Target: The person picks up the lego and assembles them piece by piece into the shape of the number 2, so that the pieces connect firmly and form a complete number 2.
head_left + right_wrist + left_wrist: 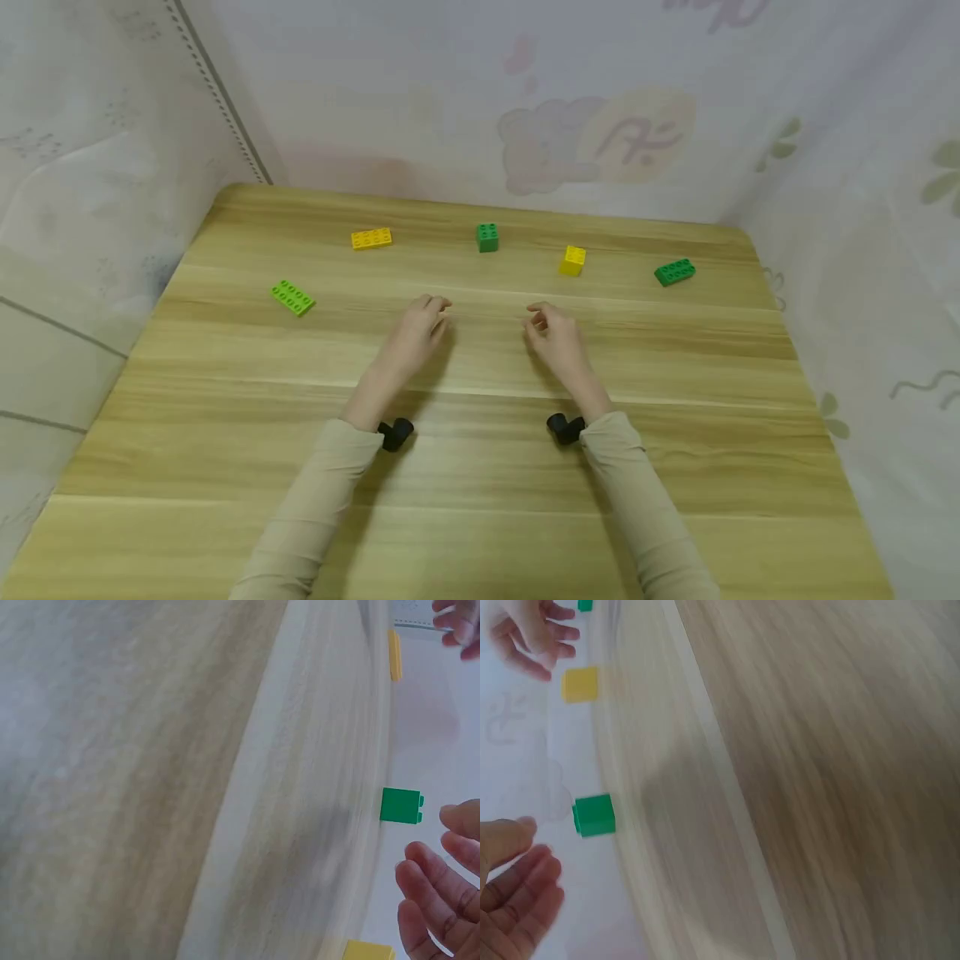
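Note:
Both hands hover over the middle of a wooden table, apart from each other and holding nothing. The left hand (pixel 422 331) has loosely bent fingers; its thumb and fingers stand apart in the left wrist view. Likewise relaxed is the right hand (pixel 557 335), its thumb separate from the fingers in the right wrist view. Beyond them, a square green building brick (pixel 487 237) stands near the back edge. A square yellow brick (pixel 572 261) is nearest the right hand. Further left lie a long yellow brick (pixel 372 239) and a lime green brick (pixel 292 297). A long dark green brick (pixel 675 272) lies at the right.
The wooden table (pixel 480 467) has pale walls or sheets with printed patterns behind it (pixel 420 100) and at both sides. A small black wrist camera (pixel 397 434) sits at the left cuff, another black camera (pixel 566 428) at the right cuff.

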`<state>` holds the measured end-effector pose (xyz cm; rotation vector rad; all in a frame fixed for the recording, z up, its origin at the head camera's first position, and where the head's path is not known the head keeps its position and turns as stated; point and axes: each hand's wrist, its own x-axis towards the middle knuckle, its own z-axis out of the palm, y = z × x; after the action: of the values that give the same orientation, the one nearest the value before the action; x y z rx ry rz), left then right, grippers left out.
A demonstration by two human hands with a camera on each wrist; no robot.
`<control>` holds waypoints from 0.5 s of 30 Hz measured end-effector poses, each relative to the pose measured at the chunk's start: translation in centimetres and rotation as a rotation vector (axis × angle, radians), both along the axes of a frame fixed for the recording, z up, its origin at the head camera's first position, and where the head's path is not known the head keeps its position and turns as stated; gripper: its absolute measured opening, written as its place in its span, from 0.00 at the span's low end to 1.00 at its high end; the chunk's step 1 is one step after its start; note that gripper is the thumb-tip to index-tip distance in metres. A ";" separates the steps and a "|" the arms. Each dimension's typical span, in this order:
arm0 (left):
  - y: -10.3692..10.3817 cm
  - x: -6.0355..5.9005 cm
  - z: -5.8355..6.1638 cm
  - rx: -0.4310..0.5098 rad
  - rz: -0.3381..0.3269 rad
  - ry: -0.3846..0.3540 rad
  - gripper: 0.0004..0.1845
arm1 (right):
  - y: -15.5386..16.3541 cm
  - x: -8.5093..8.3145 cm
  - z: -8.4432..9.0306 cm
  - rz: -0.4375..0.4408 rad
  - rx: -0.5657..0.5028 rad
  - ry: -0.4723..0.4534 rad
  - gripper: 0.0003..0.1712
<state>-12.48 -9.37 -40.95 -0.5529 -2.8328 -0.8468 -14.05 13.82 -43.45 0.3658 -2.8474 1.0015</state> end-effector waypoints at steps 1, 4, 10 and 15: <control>-0.3 0.0 0.0 0.031 -0.011 0.001 0.11 | 0.0 -0.1 0.0 0.001 -0.008 -0.008 0.16; -1.3 0.1 0.1 0.088 -0.019 -0.028 0.09 | -0.1 -0.3 0.2 0.000 -0.019 -0.037 0.14; -4.0 0.4 0.5 0.058 0.035 -0.119 0.10 | -0.4 -0.6 0.5 0.002 -0.029 -0.058 0.15; -6.6 0.7 0.2 0.022 0.097 -0.164 0.12 | -0.8 -0.6 0.6 0.028 -0.021 -0.092 0.15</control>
<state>-11.75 -16.01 -40.80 -0.3544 -2.9644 -0.9452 -14.65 12.97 -42.84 0.3682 -2.9181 1.0790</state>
